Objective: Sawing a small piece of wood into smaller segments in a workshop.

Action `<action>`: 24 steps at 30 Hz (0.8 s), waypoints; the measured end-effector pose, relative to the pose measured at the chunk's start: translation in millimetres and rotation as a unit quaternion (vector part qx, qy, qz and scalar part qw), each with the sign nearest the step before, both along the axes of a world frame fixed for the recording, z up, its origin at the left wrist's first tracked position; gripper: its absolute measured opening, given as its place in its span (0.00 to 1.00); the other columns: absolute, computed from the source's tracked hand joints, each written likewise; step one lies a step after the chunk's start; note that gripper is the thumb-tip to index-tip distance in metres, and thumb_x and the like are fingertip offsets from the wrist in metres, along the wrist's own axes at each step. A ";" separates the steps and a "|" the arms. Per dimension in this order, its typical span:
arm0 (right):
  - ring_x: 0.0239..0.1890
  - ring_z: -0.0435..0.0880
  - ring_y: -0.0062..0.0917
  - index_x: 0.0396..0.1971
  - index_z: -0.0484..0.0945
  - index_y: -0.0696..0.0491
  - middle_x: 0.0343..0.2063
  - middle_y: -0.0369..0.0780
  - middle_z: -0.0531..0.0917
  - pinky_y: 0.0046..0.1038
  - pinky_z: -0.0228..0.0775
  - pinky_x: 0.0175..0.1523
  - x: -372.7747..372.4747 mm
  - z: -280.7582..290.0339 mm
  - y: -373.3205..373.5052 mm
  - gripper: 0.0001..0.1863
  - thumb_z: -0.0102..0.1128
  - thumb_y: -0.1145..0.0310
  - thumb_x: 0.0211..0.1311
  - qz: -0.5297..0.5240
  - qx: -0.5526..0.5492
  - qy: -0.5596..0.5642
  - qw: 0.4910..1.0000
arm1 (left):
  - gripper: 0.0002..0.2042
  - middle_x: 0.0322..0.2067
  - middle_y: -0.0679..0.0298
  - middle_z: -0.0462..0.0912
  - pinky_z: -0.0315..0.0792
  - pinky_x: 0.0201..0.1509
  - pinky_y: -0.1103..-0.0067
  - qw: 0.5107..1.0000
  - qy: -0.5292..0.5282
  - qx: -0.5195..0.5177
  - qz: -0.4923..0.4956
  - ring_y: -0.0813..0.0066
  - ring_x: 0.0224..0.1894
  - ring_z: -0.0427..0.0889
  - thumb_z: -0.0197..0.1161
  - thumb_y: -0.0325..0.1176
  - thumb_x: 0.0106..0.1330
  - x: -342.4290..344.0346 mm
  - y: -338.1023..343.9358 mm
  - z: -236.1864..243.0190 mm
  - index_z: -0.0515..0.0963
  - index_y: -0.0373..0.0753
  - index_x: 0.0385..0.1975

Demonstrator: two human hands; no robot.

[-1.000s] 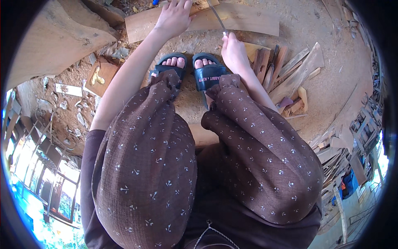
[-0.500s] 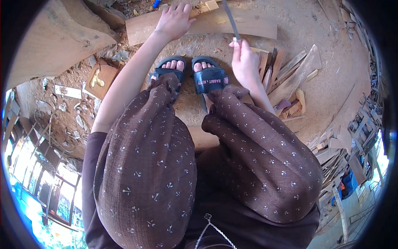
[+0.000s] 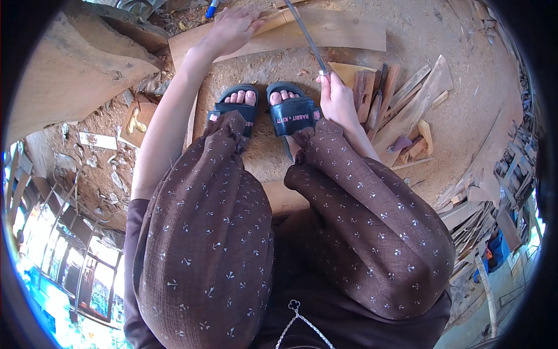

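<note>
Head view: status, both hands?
Right hand holds long thin grey metal tool; left hand over long pale wooden board. Blue pen-like object beside left hand.

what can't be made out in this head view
In the head view:
- Far end of the metal tool: cut off by the upper edge.
- Its handle: mostly hidden inside the right hand.
- Left end of the wood strip: hidden by the left hand, whose fingers are blurred, so how firmly they press cannot be told.
- Top of the blue object: cut off by the upper edge.
</note>
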State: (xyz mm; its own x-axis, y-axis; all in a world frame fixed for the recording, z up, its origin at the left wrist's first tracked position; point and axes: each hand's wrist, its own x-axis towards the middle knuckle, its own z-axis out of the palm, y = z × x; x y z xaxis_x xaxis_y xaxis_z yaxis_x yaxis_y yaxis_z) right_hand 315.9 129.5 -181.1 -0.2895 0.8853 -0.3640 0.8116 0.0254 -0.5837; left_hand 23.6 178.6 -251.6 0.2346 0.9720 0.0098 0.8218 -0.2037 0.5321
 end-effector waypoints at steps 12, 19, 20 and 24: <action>0.28 0.79 0.54 0.34 0.69 0.60 0.22 0.57 0.79 0.52 0.70 0.32 -16.2 -13.6 4.4 0.12 0.43 0.65 0.69 0.044 0.033 -0.028 0.998 | 0.25 0.48 0.50 0.76 0.65 0.57 0.63 0.994 0.092 -0.012 0.058 0.49 0.51 0.73 0.53 0.48 0.67 20.5 -13.7 12.1 0.66 0.36 0.56; 0.27 0.80 0.54 0.34 0.69 0.60 0.21 0.58 0.78 0.52 0.70 0.32 -25.7 -8.7 6.5 0.12 0.42 0.65 0.70 0.048 0.039 -0.036 0.997 | 0.23 0.45 0.52 0.78 0.66 0.56 0.62 0.991 0.133 -0.006 0.021 0.53 0.50 0.76 0.52 0.47 0.68 16.1 -8.5 5.9 0.67 0.33 0.52; 0.27 0.80 0.54 0.34 0.69 0.60 0.21 0.58 0.78 0.52 0.70 0.32 -25.9 -8.4 7.0 0.12 0.42 0.65 0.70 0.048 0.029 -0.041 0.998 | 0.22 0.45 0.52 0.78 0.66 0.56 0.62 0.990 0.140 -0.003 0.019 0.53 0.50 0.77 0.51 0.46 0.68 15.9 -8.6 5.3 0.67 0.35 0.52; 0.28 0.80 0.54 0.34 0.69 0.60 0.21 0.58 0.78 0.52 0.70 0.33 -27.6 -7.7 8.2 0.13 0.42 0.65 0.70 0.047 0.021 -0.062 0.997 | 0.20 0.45 0.53 0.78 0.67 0.55 0.63 0.991 0.133 0.013 0.020 0.54 0.50 0.77 0.52 0.46 0.68 15.8 -10.1 4.4 0.68 0.38 0.51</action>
